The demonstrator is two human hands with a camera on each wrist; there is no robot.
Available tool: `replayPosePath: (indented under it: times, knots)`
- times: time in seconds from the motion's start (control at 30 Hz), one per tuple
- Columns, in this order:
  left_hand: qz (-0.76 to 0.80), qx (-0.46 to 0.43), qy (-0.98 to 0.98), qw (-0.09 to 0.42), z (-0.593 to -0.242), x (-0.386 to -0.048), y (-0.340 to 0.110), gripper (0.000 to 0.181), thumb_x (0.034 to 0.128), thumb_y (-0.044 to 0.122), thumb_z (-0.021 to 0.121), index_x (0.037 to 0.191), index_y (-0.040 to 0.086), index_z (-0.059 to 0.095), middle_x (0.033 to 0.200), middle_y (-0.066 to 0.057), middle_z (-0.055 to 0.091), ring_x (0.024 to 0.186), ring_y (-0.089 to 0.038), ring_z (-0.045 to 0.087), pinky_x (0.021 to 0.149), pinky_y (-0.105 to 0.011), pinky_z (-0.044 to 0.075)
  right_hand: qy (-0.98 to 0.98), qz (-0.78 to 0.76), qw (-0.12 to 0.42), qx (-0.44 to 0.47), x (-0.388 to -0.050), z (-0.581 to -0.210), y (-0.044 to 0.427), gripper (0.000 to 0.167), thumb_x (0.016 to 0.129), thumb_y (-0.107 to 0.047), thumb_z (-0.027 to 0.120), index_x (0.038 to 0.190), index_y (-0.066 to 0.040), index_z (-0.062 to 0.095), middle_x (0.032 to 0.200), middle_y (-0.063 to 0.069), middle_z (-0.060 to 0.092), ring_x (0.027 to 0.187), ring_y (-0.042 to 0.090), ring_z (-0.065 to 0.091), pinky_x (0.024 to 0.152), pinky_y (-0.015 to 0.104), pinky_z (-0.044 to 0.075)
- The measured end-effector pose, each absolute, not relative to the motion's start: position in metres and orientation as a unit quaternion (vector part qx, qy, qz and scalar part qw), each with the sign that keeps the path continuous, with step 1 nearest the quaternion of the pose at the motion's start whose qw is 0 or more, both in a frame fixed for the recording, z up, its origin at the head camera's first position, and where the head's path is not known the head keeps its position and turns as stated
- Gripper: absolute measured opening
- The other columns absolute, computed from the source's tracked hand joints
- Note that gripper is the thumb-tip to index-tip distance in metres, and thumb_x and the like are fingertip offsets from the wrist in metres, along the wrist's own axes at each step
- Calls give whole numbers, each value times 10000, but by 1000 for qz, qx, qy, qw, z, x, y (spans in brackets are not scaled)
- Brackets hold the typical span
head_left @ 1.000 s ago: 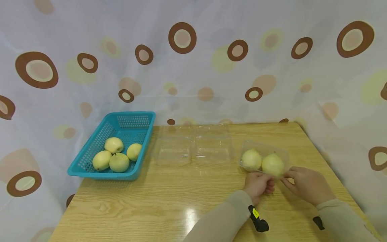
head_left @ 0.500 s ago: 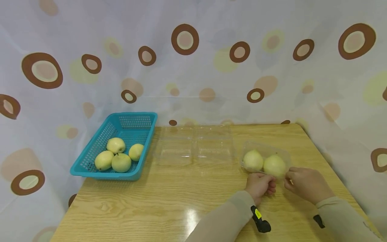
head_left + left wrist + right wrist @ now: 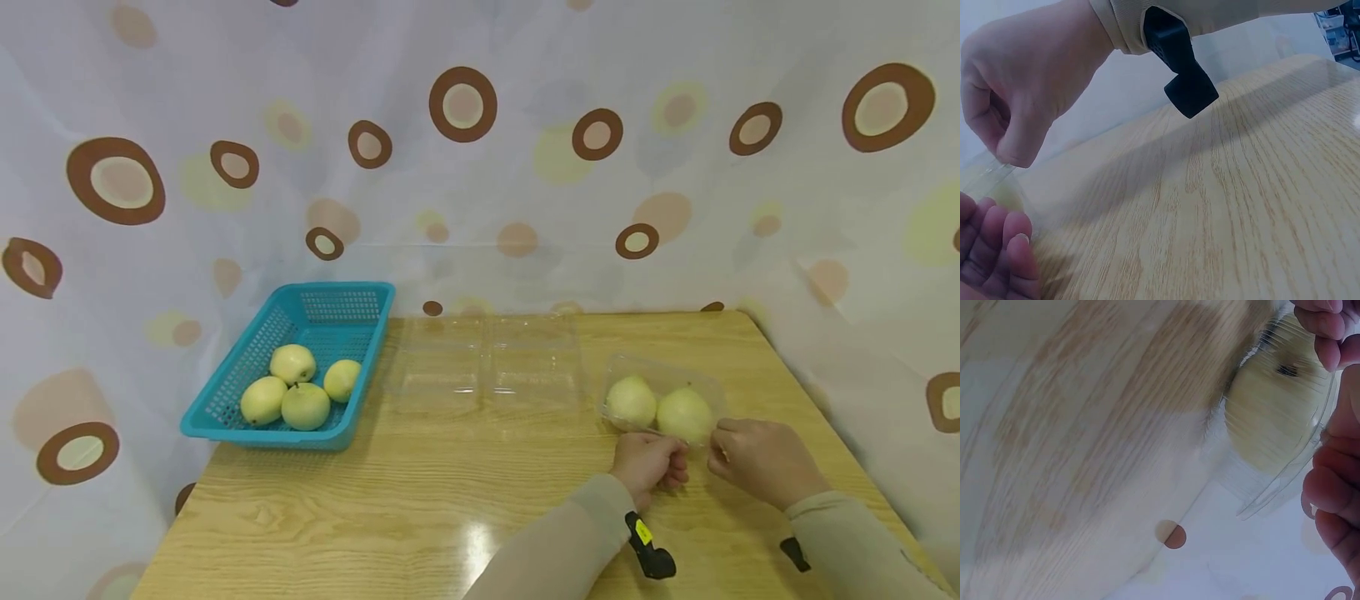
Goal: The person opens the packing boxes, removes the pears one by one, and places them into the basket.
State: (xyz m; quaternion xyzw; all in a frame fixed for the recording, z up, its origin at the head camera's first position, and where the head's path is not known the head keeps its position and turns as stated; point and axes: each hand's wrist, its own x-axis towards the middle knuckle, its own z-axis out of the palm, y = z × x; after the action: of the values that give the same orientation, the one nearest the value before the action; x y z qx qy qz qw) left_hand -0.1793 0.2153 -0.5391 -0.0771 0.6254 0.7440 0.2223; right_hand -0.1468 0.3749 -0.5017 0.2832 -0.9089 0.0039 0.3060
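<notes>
Two round, pale yellow-green pears, a left one (image 3: 631, 403) and a right one (image 3: 686, 416), sit side by side in a clear plastic container (image 3: 663, 372) at the table's right. My left hand (image 3: 649, 467) pinches the near rim of that container between thumb and curled fingers. At its near right corner my right hand (image 3: 768, 463) pinches the rim with bent fingers. In the right wrist view one pear (image 3: 1272, 406) shows through the ribbed clear wall, its dark end facing up. Parts of both hands' fingertips are hidden in the head view.
A blue perforated basket (image 3: 330, 340) with several pears (image 3: 306, 407) stands at the table's left. Two more clear containers, one (image 3: 441, 377) beside the other (image 3: 536, 375), lie at the back middle. A patterned curtain (image 3: 480, 192) hangs behind the wooden table (image 3: 375, 517).
The right hand's fingers have bent more tightly at the container's corner, where thumb and finger were stretched out before. The left hand keeps its hold. The head view has shifted slightly.
</notes>
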Motion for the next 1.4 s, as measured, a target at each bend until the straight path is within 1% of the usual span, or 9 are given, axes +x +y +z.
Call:
replayPosePath:
  times: [0.17,0.3,0.5,0.67,0.97,1.07,1.23,1.33,1.4]
  knots:
    - [740,-80,628,228,-538,-178,214,132,813,81,688,705,22,735,571,-24,617,467,-112,568,425,-210,452,-905,7,314,285,-147,-503,374,297,838,-273,336,579,-223,472,577,-137,405,461,-46,250,374,182,249]
    - [740,-79,628,227,-537,-178,213,132,811,75,681,703,21,732,574,-25,617,466,-111,565,423,-204,443,-902,5,323,286,-148,-505,374,328,853,-288,305,575,-225,467,575,-132,403,458,-42,251,370,189,245]
    - [740,-87,629,223,-536,-176,212,131,803,62,678,686,25,724,579,-32,620,459,-112,559,415,-195,419,-896,-6,342,283,-148,-510,374,351,861,-291,279,551,-231,433,563,-133,358,462,-31,199,376,167,208]
    - [741,-88,629,220,-534,-176,212,119,795,47,680,691,8,724,586,-48,630,455,-119,562,414,-200,426,-890,-2,356,285,-148,-510,373,361,873,-289,288,547,-231,432,559,-131,359,468,-34,187,375,165,199]
    - [737,-93,632,220,-530,-174,212,112,792,47,690,694,10,729,572,-33,620,453,-113,560,417,-198,430,-891,1,358,279,-147,-510,374,376,892,-309,296,549,-247,438,562,-144,356,469,-48,192,371,161,214]
    - [737,-93,633,219,-529,-174,213,109,779,29,683,681,0,722,560,-27,614,451,-114,557,419,-201,433,-884,-3,381,270,-148,-501,375,374,882,-297,308,538,-223,434,548,-128,340,464,-34,172,370,160,178]
    - [740,-92,631,213,-531,-178,213,111,780,4,666,679,-13,708,550,-24,598,449,-117,552,434,-223,472,-865,-11,421,274,-159,-465,370,385,874,-279,327,538,-180,487,533,-96,400,461,-22,164,370,180,164]
    - [739,-88,634,211,-535,-179,213,112,790,-6,667,685,-25,703,541,-20,589,434,-115,544,423,-219,464,-858,-8,422,294,-163,-453,368,372,869,-268,340,548,-188,512,540,-103,426,462,-34,178,376,177,176]
    - [736,-83,637,213,-537,-177,214,108,791,-8,674,688,-29,699,538,-20,588,432,-119,546,421,-223,464,-862,-4,412,295,-161,-452,369,362,862,-264,343,556,-192,524,548,-110,426,466,-39,191,379,168,190]
